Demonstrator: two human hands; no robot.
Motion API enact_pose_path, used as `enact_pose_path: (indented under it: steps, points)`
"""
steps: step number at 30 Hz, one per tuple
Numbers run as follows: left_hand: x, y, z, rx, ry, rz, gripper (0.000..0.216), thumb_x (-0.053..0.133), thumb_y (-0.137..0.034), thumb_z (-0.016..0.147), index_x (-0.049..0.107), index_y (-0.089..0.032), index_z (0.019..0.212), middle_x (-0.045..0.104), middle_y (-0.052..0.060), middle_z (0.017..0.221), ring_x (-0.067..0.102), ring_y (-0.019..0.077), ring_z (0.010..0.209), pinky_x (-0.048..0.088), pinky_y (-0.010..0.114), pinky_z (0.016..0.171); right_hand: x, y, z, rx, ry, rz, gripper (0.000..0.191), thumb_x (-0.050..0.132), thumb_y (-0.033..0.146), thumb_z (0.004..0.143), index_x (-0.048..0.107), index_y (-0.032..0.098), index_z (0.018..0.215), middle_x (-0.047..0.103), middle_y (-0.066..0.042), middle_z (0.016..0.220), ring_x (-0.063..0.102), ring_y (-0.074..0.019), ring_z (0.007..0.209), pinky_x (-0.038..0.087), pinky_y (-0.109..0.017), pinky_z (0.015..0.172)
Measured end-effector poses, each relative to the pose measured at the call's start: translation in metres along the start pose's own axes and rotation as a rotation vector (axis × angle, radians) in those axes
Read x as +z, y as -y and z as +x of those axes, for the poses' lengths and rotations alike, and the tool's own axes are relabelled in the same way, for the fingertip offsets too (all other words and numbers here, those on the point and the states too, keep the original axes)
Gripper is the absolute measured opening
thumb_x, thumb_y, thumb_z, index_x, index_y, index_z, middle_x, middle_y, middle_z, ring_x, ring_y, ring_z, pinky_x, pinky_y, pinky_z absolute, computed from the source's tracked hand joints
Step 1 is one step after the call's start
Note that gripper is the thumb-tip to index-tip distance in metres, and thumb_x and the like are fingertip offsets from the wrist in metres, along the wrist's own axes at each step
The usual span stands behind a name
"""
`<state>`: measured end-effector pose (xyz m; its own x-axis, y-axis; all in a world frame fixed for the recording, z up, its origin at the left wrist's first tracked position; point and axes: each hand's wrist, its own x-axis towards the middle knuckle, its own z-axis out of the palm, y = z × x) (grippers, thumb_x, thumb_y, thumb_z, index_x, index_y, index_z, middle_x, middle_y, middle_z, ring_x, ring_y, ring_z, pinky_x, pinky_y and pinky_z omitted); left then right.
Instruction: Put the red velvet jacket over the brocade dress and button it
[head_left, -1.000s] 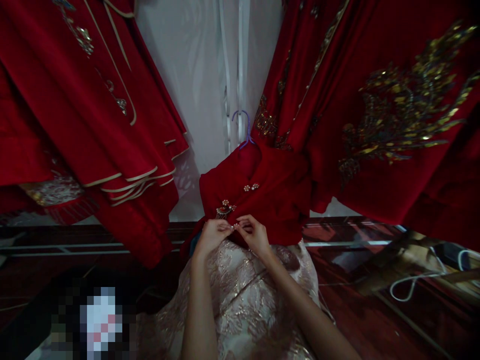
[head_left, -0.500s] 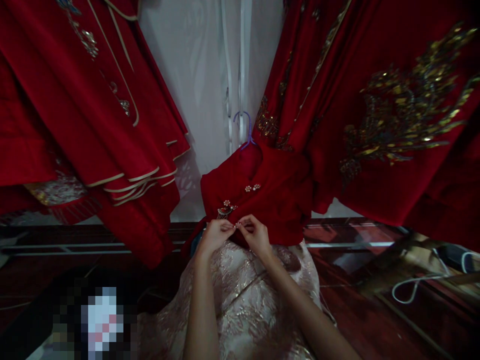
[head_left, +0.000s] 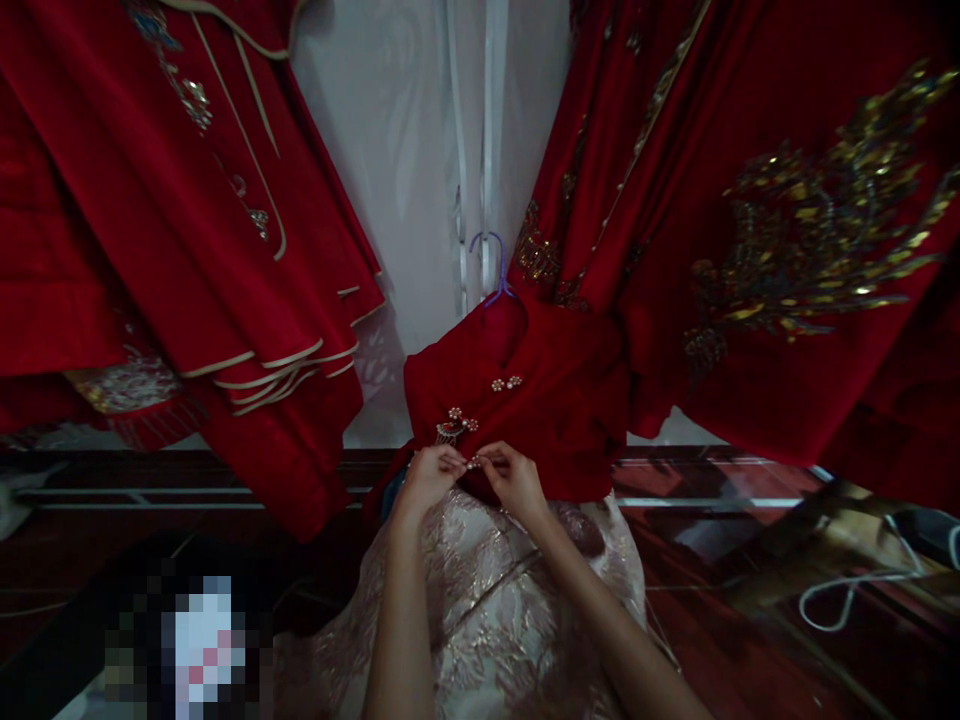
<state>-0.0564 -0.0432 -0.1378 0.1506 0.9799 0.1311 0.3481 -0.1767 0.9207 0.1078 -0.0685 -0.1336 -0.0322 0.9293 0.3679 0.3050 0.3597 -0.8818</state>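
A red garment [head_left: 555, 420] on a purple hanger [head_left: 501, 268] lies draped over the lap in front of me. My left hand [head_left: 431, 480] and my right hand [head_left: 514, 480] meet at its lower edge, fingers closed in a pinch. Between their fingertips shows a small pearl-beaded fastener [head_left: 473, 463]; its finer parts are too small to make out. Just above the left fingers sits a beaded ornament with a fringe [head_left: 452, 428]. Higher up on the cloth is a closed-looking pair of flower-shaped beaded fasteners [head_left: 506, 384].
Red garments with pale piping [head_left: 247, 250] hang at the left. More red garments with gold sequins [head_left: 825, 230] hang at the right. Patterned shiny cloth [head_left: 495, 620] covers my lap. A white cord [head_left: 829, 605] lies among things at the lower right.
The whole view has shifted slightly, so most things sit a little lower. Both hands stay together at the garment's edge, and the beaded fastener between the fingertips shows more clearly.
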Motion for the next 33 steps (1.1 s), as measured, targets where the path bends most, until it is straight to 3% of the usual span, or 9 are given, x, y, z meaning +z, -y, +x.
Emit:
enact_pose_path:
  steps: [5, 9, 12, 15, 18, 22, 33]
  points:
    - [-0.003, -0.004, -0.003, 0.009, -0.045, 0.185, 0.016, 0.064, -0.009, 0.062, 0.063, -0.016, 0.077, 0.062, 0.002, 0.074, 0.058, 0.0131, 0.068, 0.045, 0.025, 0.066, -0.033, 0.000, -0.010, 0.041, 0.007, -0.109, 0.019, 0.049, 0.026, 0.081, 0.065, 0.020, 0.087, 0.068, -0.003, 0.086, 0.065, -0.0142, 0.074, 0.051, -0.026, 0.068]
    - [0.001, -0.010, -0.009, 0.124, -0.041, 0.457, 0.025, 0.073, -0.018, 0.060, 0.065, -0.022, 0.083, 0.053, 0.001, 0.084, 0.051, 0.0170, 0.085, 0.040, 0.029, 0.078, -0.049, -0.006, -0.015, 0.049, 0.000, -0.158, 0.020, 0.050, 0.027, 0.081, 0.065, 0.019, 0.090, 0.067, -0.003, 0.081, 0.062, -0.0134, 0.067, 0.048, -0.024, 0.062]
    - [0.007, -0.017, -0.012, 0.160, -0.097, 0.611, 0.028, 0.076, -0.026, 0.061, 0.063, -0.024, 0.086, 0.048, 0.003, 0.091, 0.045, 0.0207, 0.093, 0.038, 0.033, 0.083, -0.047, -0.010, -0.017, 0.059, 0.005, -0.144, 0.019, 0.051, 0.026, 0.080, 0.065, 0.019, 0.091, 0.067, -0.003, 0.082, 0.063, -0.0141, 0.071, 0.049, -0.026, 0.067]
    - [0.012, -0.022, -0.012, 0.195, -0.126, 0.666, 0.028, 0.072, -0.031, 0.067, 0.060, -0.024, 0.091, 0.045, 0.005, 0.097, 0.043, 0.0213, 0.095, 0.038, 0.034, 0.084, -0.036, -0.016, -0.020, 0.065, 0.038, -0.060, 0.023, 0.053, 0.026, 0.079, 0.064, 0.020, 0.098, 0.067, -0.005, 0.097, 0.063, -0.0160, 0.088, 0.051, -0.028, 0.076]
    - [0.015, -0.021, -0.010, 0.203, -0.113, 0.705, 0.025, 0.071, -0.031, 0.068, 0.060, -0.023, 0.090, 0.044, 0.006, 0.101, 0.043, 0.0228, 0.099, 0.037, 0.036, 0.087, -0.024, -0.026, -0.024, 0.083, 0.066, 0.030, 0.029, 0.053, 0.027, 0.080, 0.059, 0.018, 0.107, 0.064, -0.008, 0.109, 0.062, -0.0167, 0.097, 0.051, -0.030, 0.081]
    - [0.016, -0.016, -0.008, 0.187, -0.087, 0.720, 0.025, 0.069, -0.030, 0.070, 0.060, -0.021, 0.091, 0.045, 0.008, 0.106, 0.043, 0.0260, 0.104, 0.036, 0.039, 0.091, -0.016, -0.037, -0.027, 0.056, 0.003, -0.040, 0.029, 0.055, 0.025, 0.078, 0.060, 0.017, 0.105, 0.064, -0.009, 0.108, 0.060, -0.0186, 0.100, 0.046, -0.036, 0.091]
    - [0.013, -0.031, -0.007, 0.293, -0.051, 0.610, 0.010, 0.064, -0.018, 0.069, 0.058, -0.020, 0.077, 0.051, 0.004, 0.097, 0.046, 0.0210, 0.098, 0.038, 0.034, 0.086, -0.020, -0.041, -0.025, 0.042, 0.026, -0.036, 0.031, 0.052, 0.024, 0.080, 0.059, 0.019, 0.110, 0.065, -0.008, 0.104, 0.062, -0.0184, 0.095, 0.049, -0.035, 0.087]
